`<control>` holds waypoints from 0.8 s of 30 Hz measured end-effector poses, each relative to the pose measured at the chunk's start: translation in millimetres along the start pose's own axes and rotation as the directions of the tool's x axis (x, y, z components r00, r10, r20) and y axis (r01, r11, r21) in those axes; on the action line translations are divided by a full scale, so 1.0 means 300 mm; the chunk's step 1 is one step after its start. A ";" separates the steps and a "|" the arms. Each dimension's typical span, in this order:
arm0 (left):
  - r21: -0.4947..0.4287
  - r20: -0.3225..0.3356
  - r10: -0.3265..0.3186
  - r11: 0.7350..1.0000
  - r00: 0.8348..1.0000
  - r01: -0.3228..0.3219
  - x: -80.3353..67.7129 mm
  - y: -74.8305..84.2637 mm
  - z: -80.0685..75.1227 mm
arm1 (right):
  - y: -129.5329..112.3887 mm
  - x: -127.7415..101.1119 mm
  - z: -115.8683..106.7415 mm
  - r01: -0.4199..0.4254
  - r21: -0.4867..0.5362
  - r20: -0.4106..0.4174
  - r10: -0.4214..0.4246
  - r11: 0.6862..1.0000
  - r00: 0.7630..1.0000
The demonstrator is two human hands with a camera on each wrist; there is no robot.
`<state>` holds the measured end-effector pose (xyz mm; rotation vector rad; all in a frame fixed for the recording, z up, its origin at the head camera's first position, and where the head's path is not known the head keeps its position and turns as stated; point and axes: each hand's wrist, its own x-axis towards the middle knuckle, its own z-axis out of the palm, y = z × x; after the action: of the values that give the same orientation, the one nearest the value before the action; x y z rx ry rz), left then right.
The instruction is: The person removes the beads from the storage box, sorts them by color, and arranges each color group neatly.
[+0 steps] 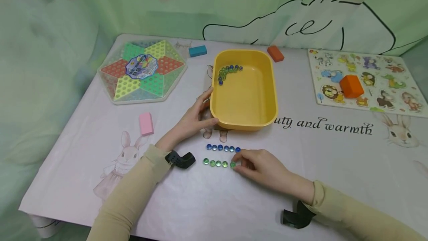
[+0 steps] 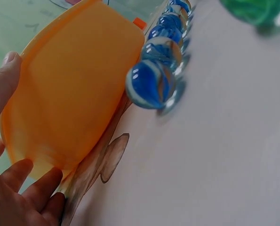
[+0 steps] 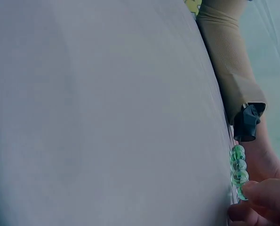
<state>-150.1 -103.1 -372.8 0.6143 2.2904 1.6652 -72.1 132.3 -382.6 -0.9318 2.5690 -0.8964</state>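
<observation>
The right hand [image 1: 259, 164] sits at the right end of the green row [image 1: 218, 163], its fingers [image 1: 241, 156] curled narrow and pinching the last green marble [image 1: 232, 164] against the bench [image 1: 334, 166]. The head view shows the fingertips closed round it; the right wrist view shows a fingertip pressed to the end of the same row [image 3: 238, 170].

Taking the yellow tub [image 1: 245, 112] as landmark: both rows lie just in front of its near wall, with their long axes running left to right, parallel to that wall. The blue row [image 1: 223, 148] is the closer to the tub, the green row just behind it on the person's side, the two rows near each other but apart. The green row runs leftward away from the right fingers, so the right hand is the nearer to it.

The left hand [image 1: 195, 116] holds the tub's near-left corner, thumb on the rim and fingers [image 2: 24, 181] curled under the wall.

The marbles are small glass balls, glossy and clear with streaks of colour. The tub is smooth plastic with rounded corners; more marbles [image 1: 228, 71] lie in an arc at its far-left inside corner. The bench cover is a slick, pale printed sheet.
</observation>
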 end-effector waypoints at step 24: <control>-0.010 -0.001 0.007 1.000 1.000 -0.007 0.006 -0.035 0.002 | -0.039 0.047 -0.105 0.014 -0.058 0.016 -0.013 0.998 1.000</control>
<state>-153.5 -104.4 -382.9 0.6206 2.2817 1.6794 -90.8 130.6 -351.4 -0.9689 2.5915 -0.8190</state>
